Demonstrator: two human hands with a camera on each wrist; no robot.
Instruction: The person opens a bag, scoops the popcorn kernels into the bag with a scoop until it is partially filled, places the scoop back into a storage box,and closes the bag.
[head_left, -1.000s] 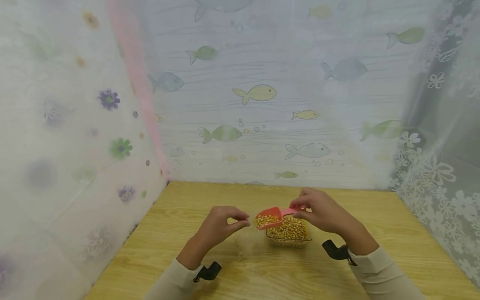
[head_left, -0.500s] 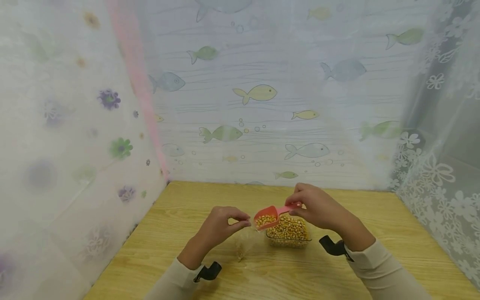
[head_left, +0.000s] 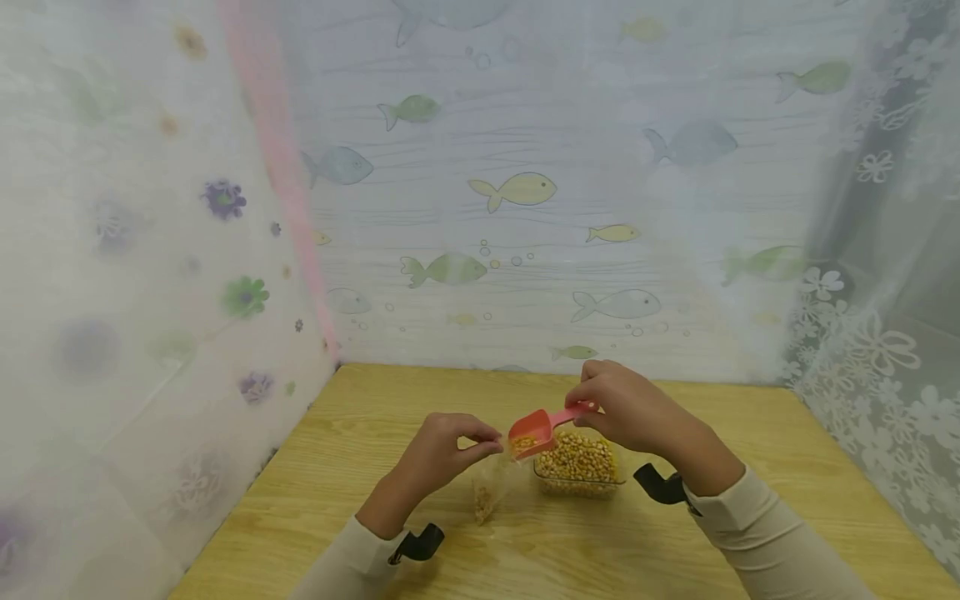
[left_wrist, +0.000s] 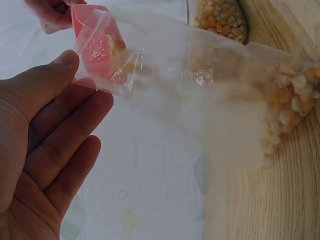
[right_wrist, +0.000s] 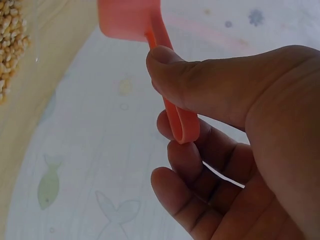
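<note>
Pinching the rim of a clear plastic bag (left_wrist: 200, 65) between thumb and index finger of the left hand (head_left: 438, 450), left of bottom centre in the head view, with the remaining fingers loosely bent and off the film — likely so as to steady the mouth without crowding it. Grasping a pink scoop (head_left: 531, 426) by its looped handle in the right hand (head_left: 630, 417), right of centre, with the bowl well free of the fingers. Tilted down toward the lower left, bowl at the bag's mouth and showing through the film at the upper left of the left wrist view, presumably to let the dried corn kernels (head_left: 522, 445) in it slide to the lip. Weighted at the bag's lower corner, near the right edge of that view, by a small pile of corn (left_wrist: 292, 100), apparently settled there by gravity. Impossible to tell that corner as resting on the counter (head_left: 405, 575) or hanging just above it. Set below and right of the scoop in the head view, a corn-filled glass container (head_left: 579, 482) — probably placed close for short reaches. Backed across the upper frame by a fish-print sheet (head_left: 516, 190).
</note>
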